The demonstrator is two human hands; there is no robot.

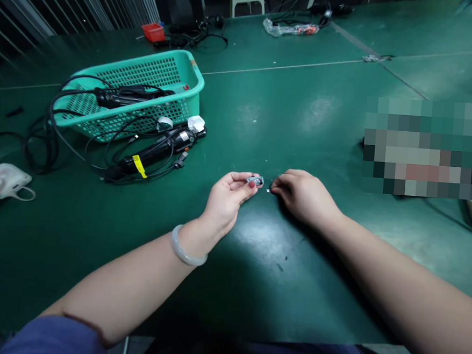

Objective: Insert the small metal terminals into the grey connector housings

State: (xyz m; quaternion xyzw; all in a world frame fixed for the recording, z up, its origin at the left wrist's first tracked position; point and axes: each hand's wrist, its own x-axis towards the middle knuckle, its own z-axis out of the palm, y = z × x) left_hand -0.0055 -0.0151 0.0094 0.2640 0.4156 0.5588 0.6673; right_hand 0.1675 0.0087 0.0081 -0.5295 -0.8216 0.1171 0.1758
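My left hand (228,198) rests on the green table (288,121) with its fingers pinched round a small grey metal part (255,180). A pale bangle (184,249) sits on that wrist. My right hand (303,195) lies just to the right, knuckles up, its fingertips pressed together on a tiny white piece (268,190) on the table. The two hands are a few centimetres apart, with the small part between them.
A teal plastic basket (145,87) stands at the back left with black cables and a black tool (157,150) with a yellow label spilling from it. A white device (1,182) lies at the left edge. A red tray (153,32) and a plastic bag (287,27) lie far back.
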